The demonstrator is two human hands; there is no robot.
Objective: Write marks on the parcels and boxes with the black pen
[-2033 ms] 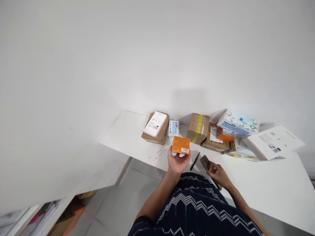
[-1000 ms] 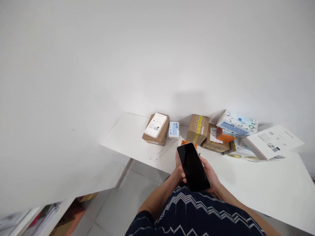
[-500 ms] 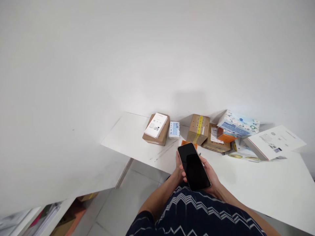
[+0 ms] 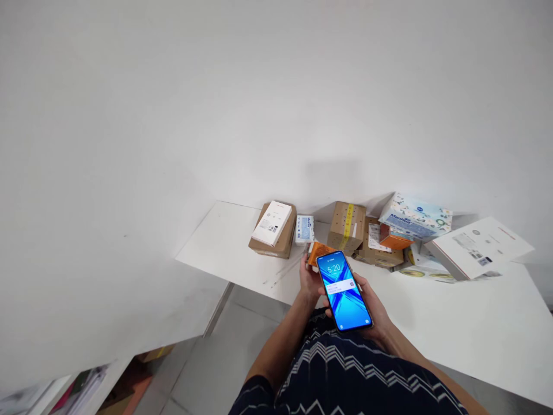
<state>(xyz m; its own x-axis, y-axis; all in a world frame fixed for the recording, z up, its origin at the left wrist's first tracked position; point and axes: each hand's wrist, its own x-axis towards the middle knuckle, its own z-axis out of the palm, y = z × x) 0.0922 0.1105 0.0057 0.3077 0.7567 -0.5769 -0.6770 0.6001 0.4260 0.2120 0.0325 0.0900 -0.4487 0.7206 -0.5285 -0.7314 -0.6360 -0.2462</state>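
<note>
My right hand (image 4: 370, 302) is wrapped round a smartphone (image 4: 345, 302), its fingertips curling over the left edge. The phone's screen is lit blue and reads 5:20, with a notification strip across it. My left hand (image 4: 310, 281) is closed on a small orange box (image 4: 318, 251), just behind the phone's upper left corner. Part of that box is hidden by the phone. Both hands are above the front edge of a white table (image 4: 207, 239).
On the left, a white box (image 4: 273, 223) lies on a brown carton (image 4: 285, 245), beside a small blue-white box (image 4: 305, 229). Along the wall stand a yellow-taped carton (image 4: 341, 222), a tissue box (image 4: 415, 216), an orange box (image 4: 393, 237) and a larger white box (image 4: 479, 248).
The phone's screen has gone from black to lit. My left hand has shifted left with the orange box, so more of the box shows beside the phone.
</note>
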